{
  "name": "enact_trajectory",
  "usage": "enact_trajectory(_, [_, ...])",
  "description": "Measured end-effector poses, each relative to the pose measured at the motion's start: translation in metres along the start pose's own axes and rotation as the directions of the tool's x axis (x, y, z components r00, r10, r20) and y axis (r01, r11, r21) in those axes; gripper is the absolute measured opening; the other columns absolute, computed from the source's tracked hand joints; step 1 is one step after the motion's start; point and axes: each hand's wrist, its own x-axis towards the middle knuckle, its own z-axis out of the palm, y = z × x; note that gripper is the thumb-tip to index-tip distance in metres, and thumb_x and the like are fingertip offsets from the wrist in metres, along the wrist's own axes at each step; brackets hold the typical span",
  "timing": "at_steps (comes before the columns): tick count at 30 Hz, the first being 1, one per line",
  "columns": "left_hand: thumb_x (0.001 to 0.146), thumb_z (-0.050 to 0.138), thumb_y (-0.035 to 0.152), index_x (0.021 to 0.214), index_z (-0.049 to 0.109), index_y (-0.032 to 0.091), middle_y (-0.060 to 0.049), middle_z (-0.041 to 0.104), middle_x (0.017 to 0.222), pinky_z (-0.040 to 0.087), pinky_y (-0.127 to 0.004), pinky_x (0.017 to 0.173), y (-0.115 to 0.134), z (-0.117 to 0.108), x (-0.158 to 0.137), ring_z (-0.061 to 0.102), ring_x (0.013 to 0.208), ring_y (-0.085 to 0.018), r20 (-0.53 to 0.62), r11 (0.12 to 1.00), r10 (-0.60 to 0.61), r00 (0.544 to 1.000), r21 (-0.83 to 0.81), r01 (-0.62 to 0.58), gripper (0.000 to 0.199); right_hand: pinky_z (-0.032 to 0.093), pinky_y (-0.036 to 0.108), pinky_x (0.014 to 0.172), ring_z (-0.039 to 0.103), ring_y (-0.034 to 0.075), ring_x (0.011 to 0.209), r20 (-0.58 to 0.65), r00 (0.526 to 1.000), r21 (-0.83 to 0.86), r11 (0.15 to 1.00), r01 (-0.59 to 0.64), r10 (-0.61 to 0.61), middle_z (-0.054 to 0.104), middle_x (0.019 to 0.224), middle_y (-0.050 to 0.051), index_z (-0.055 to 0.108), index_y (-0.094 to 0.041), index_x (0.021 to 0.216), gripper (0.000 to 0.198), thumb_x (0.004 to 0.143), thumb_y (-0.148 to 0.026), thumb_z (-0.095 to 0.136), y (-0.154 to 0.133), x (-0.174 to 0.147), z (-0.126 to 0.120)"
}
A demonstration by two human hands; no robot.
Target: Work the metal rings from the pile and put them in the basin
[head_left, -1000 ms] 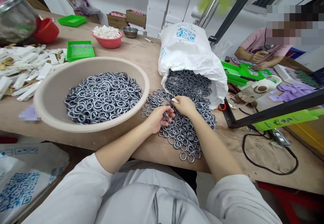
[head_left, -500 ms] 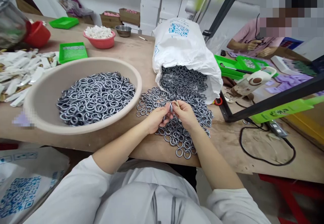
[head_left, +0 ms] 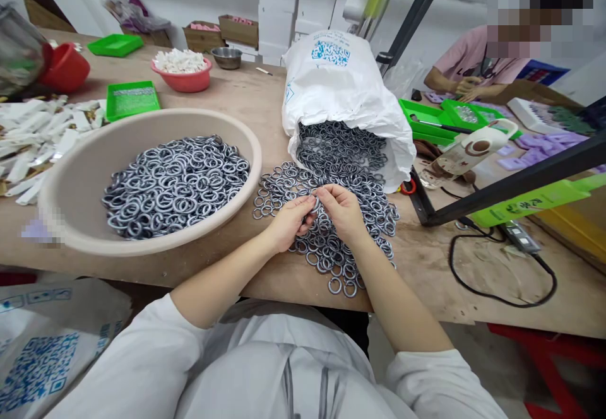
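Observation:
My left hand (head_left: 290,222) and my right hand (head_left: 343,212) meet above a heap of dark grey rings (head_left: 326,247) on the table. Between their fingertips is one grey ring (head_left: 316,202), mostly covered by the fingers. Both hands are closed in a pinch on it. Rings spill toward me out of the mouth of a white sack (head_left: 345,94) lying just beyond my hands. To the left of my left hand stands a wide beige basin (head_left: 71,236) holding many similar rings.
White pieces (head_left: 28,132) lie piled at far left, near a green tray (head_left: 111,106) and a red bowl (head_left: 182,83). A black metal frame (head_left: 511,182), a bottle (head_left: 473,147) and a cable (head_left: 454,280) are on the right. Another person (head_left: 466,65) sits beyond.
My fingers have closed further over the ring, so less of it shows. Both hands stay nearly in place; the whole view has shifted slightly.

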Motion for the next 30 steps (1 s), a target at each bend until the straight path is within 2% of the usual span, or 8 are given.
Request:
enact_trajectory(3, [0.078, 0.07, 0.044, 0.075, 0.047, 0.018, 0.006, 0.042, 0.057, 0.016, -0.014, 0.038, 0.003, -0.001, -0.001, 0.031, 0.04, -0.003, -0.002, 1.0, 0.026, 1.0, -0.009, -0.026, 0.034, 0.037, 0.028, 0.062, 0.049, 0.015, 0.067, -0.02, 0.988, -0.315, 0.939, 0.138, -0.152, 0.054, 0.069, 0.001, 0.059, -0.022, 0.079, 0.047, 0.09, -0.066, 0.049, -0.006, -0.005, -0.007])
enact_trajectory(6, [0.078, 0.069, 0.044, 0.074, 0.047, 0.019, 0.006, 0.041, 0.056, 0.017, -0.015, 0.038, 0.005, -0.002, -0.001, 0.03, 0.041, -0.003, -0.026, 0.999, 0.052, 0.998, -0.006, -0.052, 0.034, 0.034, 0.029, 0.063, 0.047, 0.015, 0.067, 0.11, 0.954, -0.57, 0.768, 0.291, -0.28, 0.052, 0.07, 0.001, 0.053, -0.022, 0.073, 0.042, 0.096, -0.055, 0.044, -0.012, -0.014, -0.012])
enact_trajectory(8, [0.076, 0.07, 0.043, 0.075, 0.047, 0.019, 0.007, 0.041, 0.055, 0.017, -0.015, 0.038, 0.004, -0.002, -0.002, 0.03, 0.041, -0.004, -0.046, 0.998, 0.059, 0.997, -0.002, -0.059, 0.034, 0.032, 0.029, 0.062, 0.046, 0.015, 0.065, 0.177, 0.938, -0.633, 0.695, 0.341, -0.3, 0.052, 0.071, 0.002, 0.05, -0.021, 0.071, 0.04, 0.097, -0.05, 0.043, -0.015, -0.019, -0.012])
enact_trajectory(11, [0.074, 0.07, 0.043, 0.076, 0.047, 0.019, 0.007, 0.04, 0.053, 0.017, -0.015, 0.038, 0.003, -0.002, -0.002, 0.029, 0.041, -0.004, -0.047, 0.998, 0.064, 0.997, 0.011, -0.064, 0.033, 0.03, 0.028, 0.06, 0.046, 0.014, 0.063, 0.209, 0.931, -0.667, 0.652, 0.361, -0.3, 0.052, 0.071, 0.002, 0.048, -0.021, 0.07, 0.04, 0.098, -0.049, 0.042, -0.017, -0.02, -0.011])
enact_trajectory(19, [0.072, 0.072, 0.041, 0.076, 0.047, 0.019, 0.008, 0.039, 0.054, 0.017, -0.015, 0.039, 0.003, -0.001, -0.004, 0.027, 0.042, -0.004, -0.042, 0.998, 0.06, 0.997, 0.007, -0.06, 0.033, 0.029, 0.029, 0.06, 0.046, 0.014, 0.063, 0.252, 0.92, -0.668, 0.635, 0.389, -0.298, 0.053, 0.068, 0.002, 0.047, -0.021, 0.068, 0.04, 0.097, -0.048, 0.043, -0.019, -0.022, -0.014])
enact_trajectory(23, [0.074, 0.072, 0.041, 0.074, 0.048, 0.018, 0.007, 0.038, 0.054, 0.017, -0.015, 0.039, 0.003, 0.0, -0.005, 0.027, 0.043, -0.004, -0.029, 0.998, 0.06, 0.998, 0.019, -0.059, 0.034, 0.029, 0.029, 0.061, 0.046, 0.014, 0.062, 0.255, 0.93, -0.645, 0.671, 0.366, -0.263, 0.052, 0.065, 0.001, 0.046, -0.021, 0.066, 0.041, 0.097, -0.049, 0.043, -0.016, -0.018, -0.017])
enact_trajectory(28, [0.078, 0.071, 0.046, 0.071, 0.045, 0.018, 0.007, 0.039, 0.054, 0.018, -0.016, 0.039, 0.002, 0.002, -0.007, 0.029, 0.041, -0.003, 0.07, 0.999, 0.032, 0.997, 0.028, -0.034, 0.039, 0.029, 0.029, 0.058, 0.042, 0.015, 0.057, 0.015, 0.988, -0.599, 0.79, 0.132, -0.154, 0.043, 0.056, -0.002, 0.042, -0.023, 0.063, 0.046, 0.097, -0.055, 0.039, -0.004, -0.005, -0.028])
enact_trajectory(30, [0.079, 0.071, 0.047, 0.072, 0.044, 0.018, 0.007, 0.04, 0.056, 0.019, -0.015, 0.039, 0.002, 0.002, -0.006, 0.03, 0.041, -0.003, 0.037, 0.999, 0.054, 0.998, -0.011, -0.053, 0.039, 0.03, 0.029, 0.059, 0.042, 0.015, 0.057, -0.037, 0.983, -0.561, 0.818, 0.129, -0.181, 0.042, 0.057, -0.002, 0.042, -0.024, 0.064, 0.048, 0.097, -0.059, 0.036, -0.003, -0.005, -0.026])
